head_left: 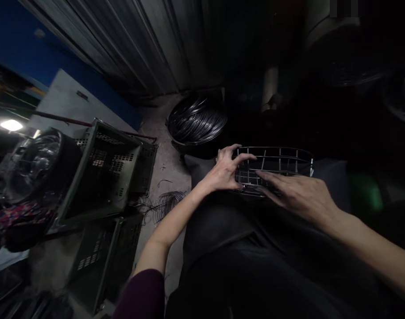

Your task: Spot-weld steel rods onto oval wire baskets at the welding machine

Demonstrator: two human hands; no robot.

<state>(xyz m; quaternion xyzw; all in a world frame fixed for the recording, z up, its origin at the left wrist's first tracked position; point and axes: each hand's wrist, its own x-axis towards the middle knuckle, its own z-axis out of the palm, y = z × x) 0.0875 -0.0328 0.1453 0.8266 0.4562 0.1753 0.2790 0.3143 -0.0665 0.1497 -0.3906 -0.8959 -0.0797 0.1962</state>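
Dim workshop floor lies around a dark-clothed lap [255, 248], which serves as the rest for a wire basket [275, 170]. Its near left corner is gripped by the left hand [224, 170], fingers curled over the rim to steady it. Just right, the right hand [302, 195] lies open, fingertips touching the wires. Beyond the left hand sits a tub of coiled black wire [197, 122]; farther left lie green plastic crates [102, 177].

Lying left of the left hand [226, 170], across the concrete floor [167, 166]: green crates [104, 170], loose wire loops [167, 204], black coiled wire [197, 119].
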